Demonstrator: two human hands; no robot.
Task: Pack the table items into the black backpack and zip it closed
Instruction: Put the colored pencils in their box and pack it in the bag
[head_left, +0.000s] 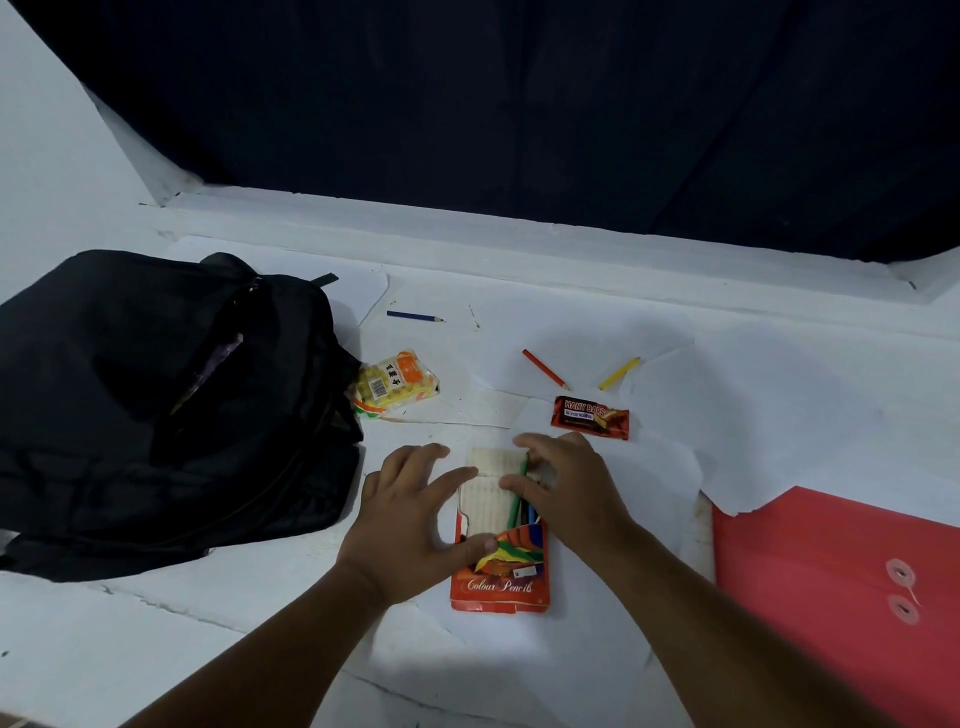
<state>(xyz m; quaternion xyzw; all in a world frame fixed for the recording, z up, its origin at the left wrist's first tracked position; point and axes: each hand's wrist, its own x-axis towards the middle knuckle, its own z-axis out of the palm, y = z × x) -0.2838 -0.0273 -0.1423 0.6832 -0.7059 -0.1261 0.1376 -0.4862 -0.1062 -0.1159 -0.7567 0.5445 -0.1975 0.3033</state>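
Two hands work at a colour pencil box (500, 566) lying flat on the white table (779, 395), just right of the black backpack (156, 410). The left hand (410, 525) has its fingers spread and loosely bent, the thumb pressing the box's printed front and the fingertips reaching the open flap. The right hand (566, 488) curls its fingers over a green pencil (518, 493) at the box mouth, seemingly feeding it in; how firmly it pinches cannot be told.

Beyond the box lie a chocolate bar (590, 417), a red pencil (545, 369), a yellow pencil (619, 372) and, farther back, a blue pencil (414, 316). A yellow snack packet (397, 387) sits against the backpack's edge, and a red envelope (831, 582) lies to the box's right. The backpack slumps on its side, its zip open.

The thin card box looks light and easily crushed; it is best held by its long edges, mouth up, so the pencils stay in.
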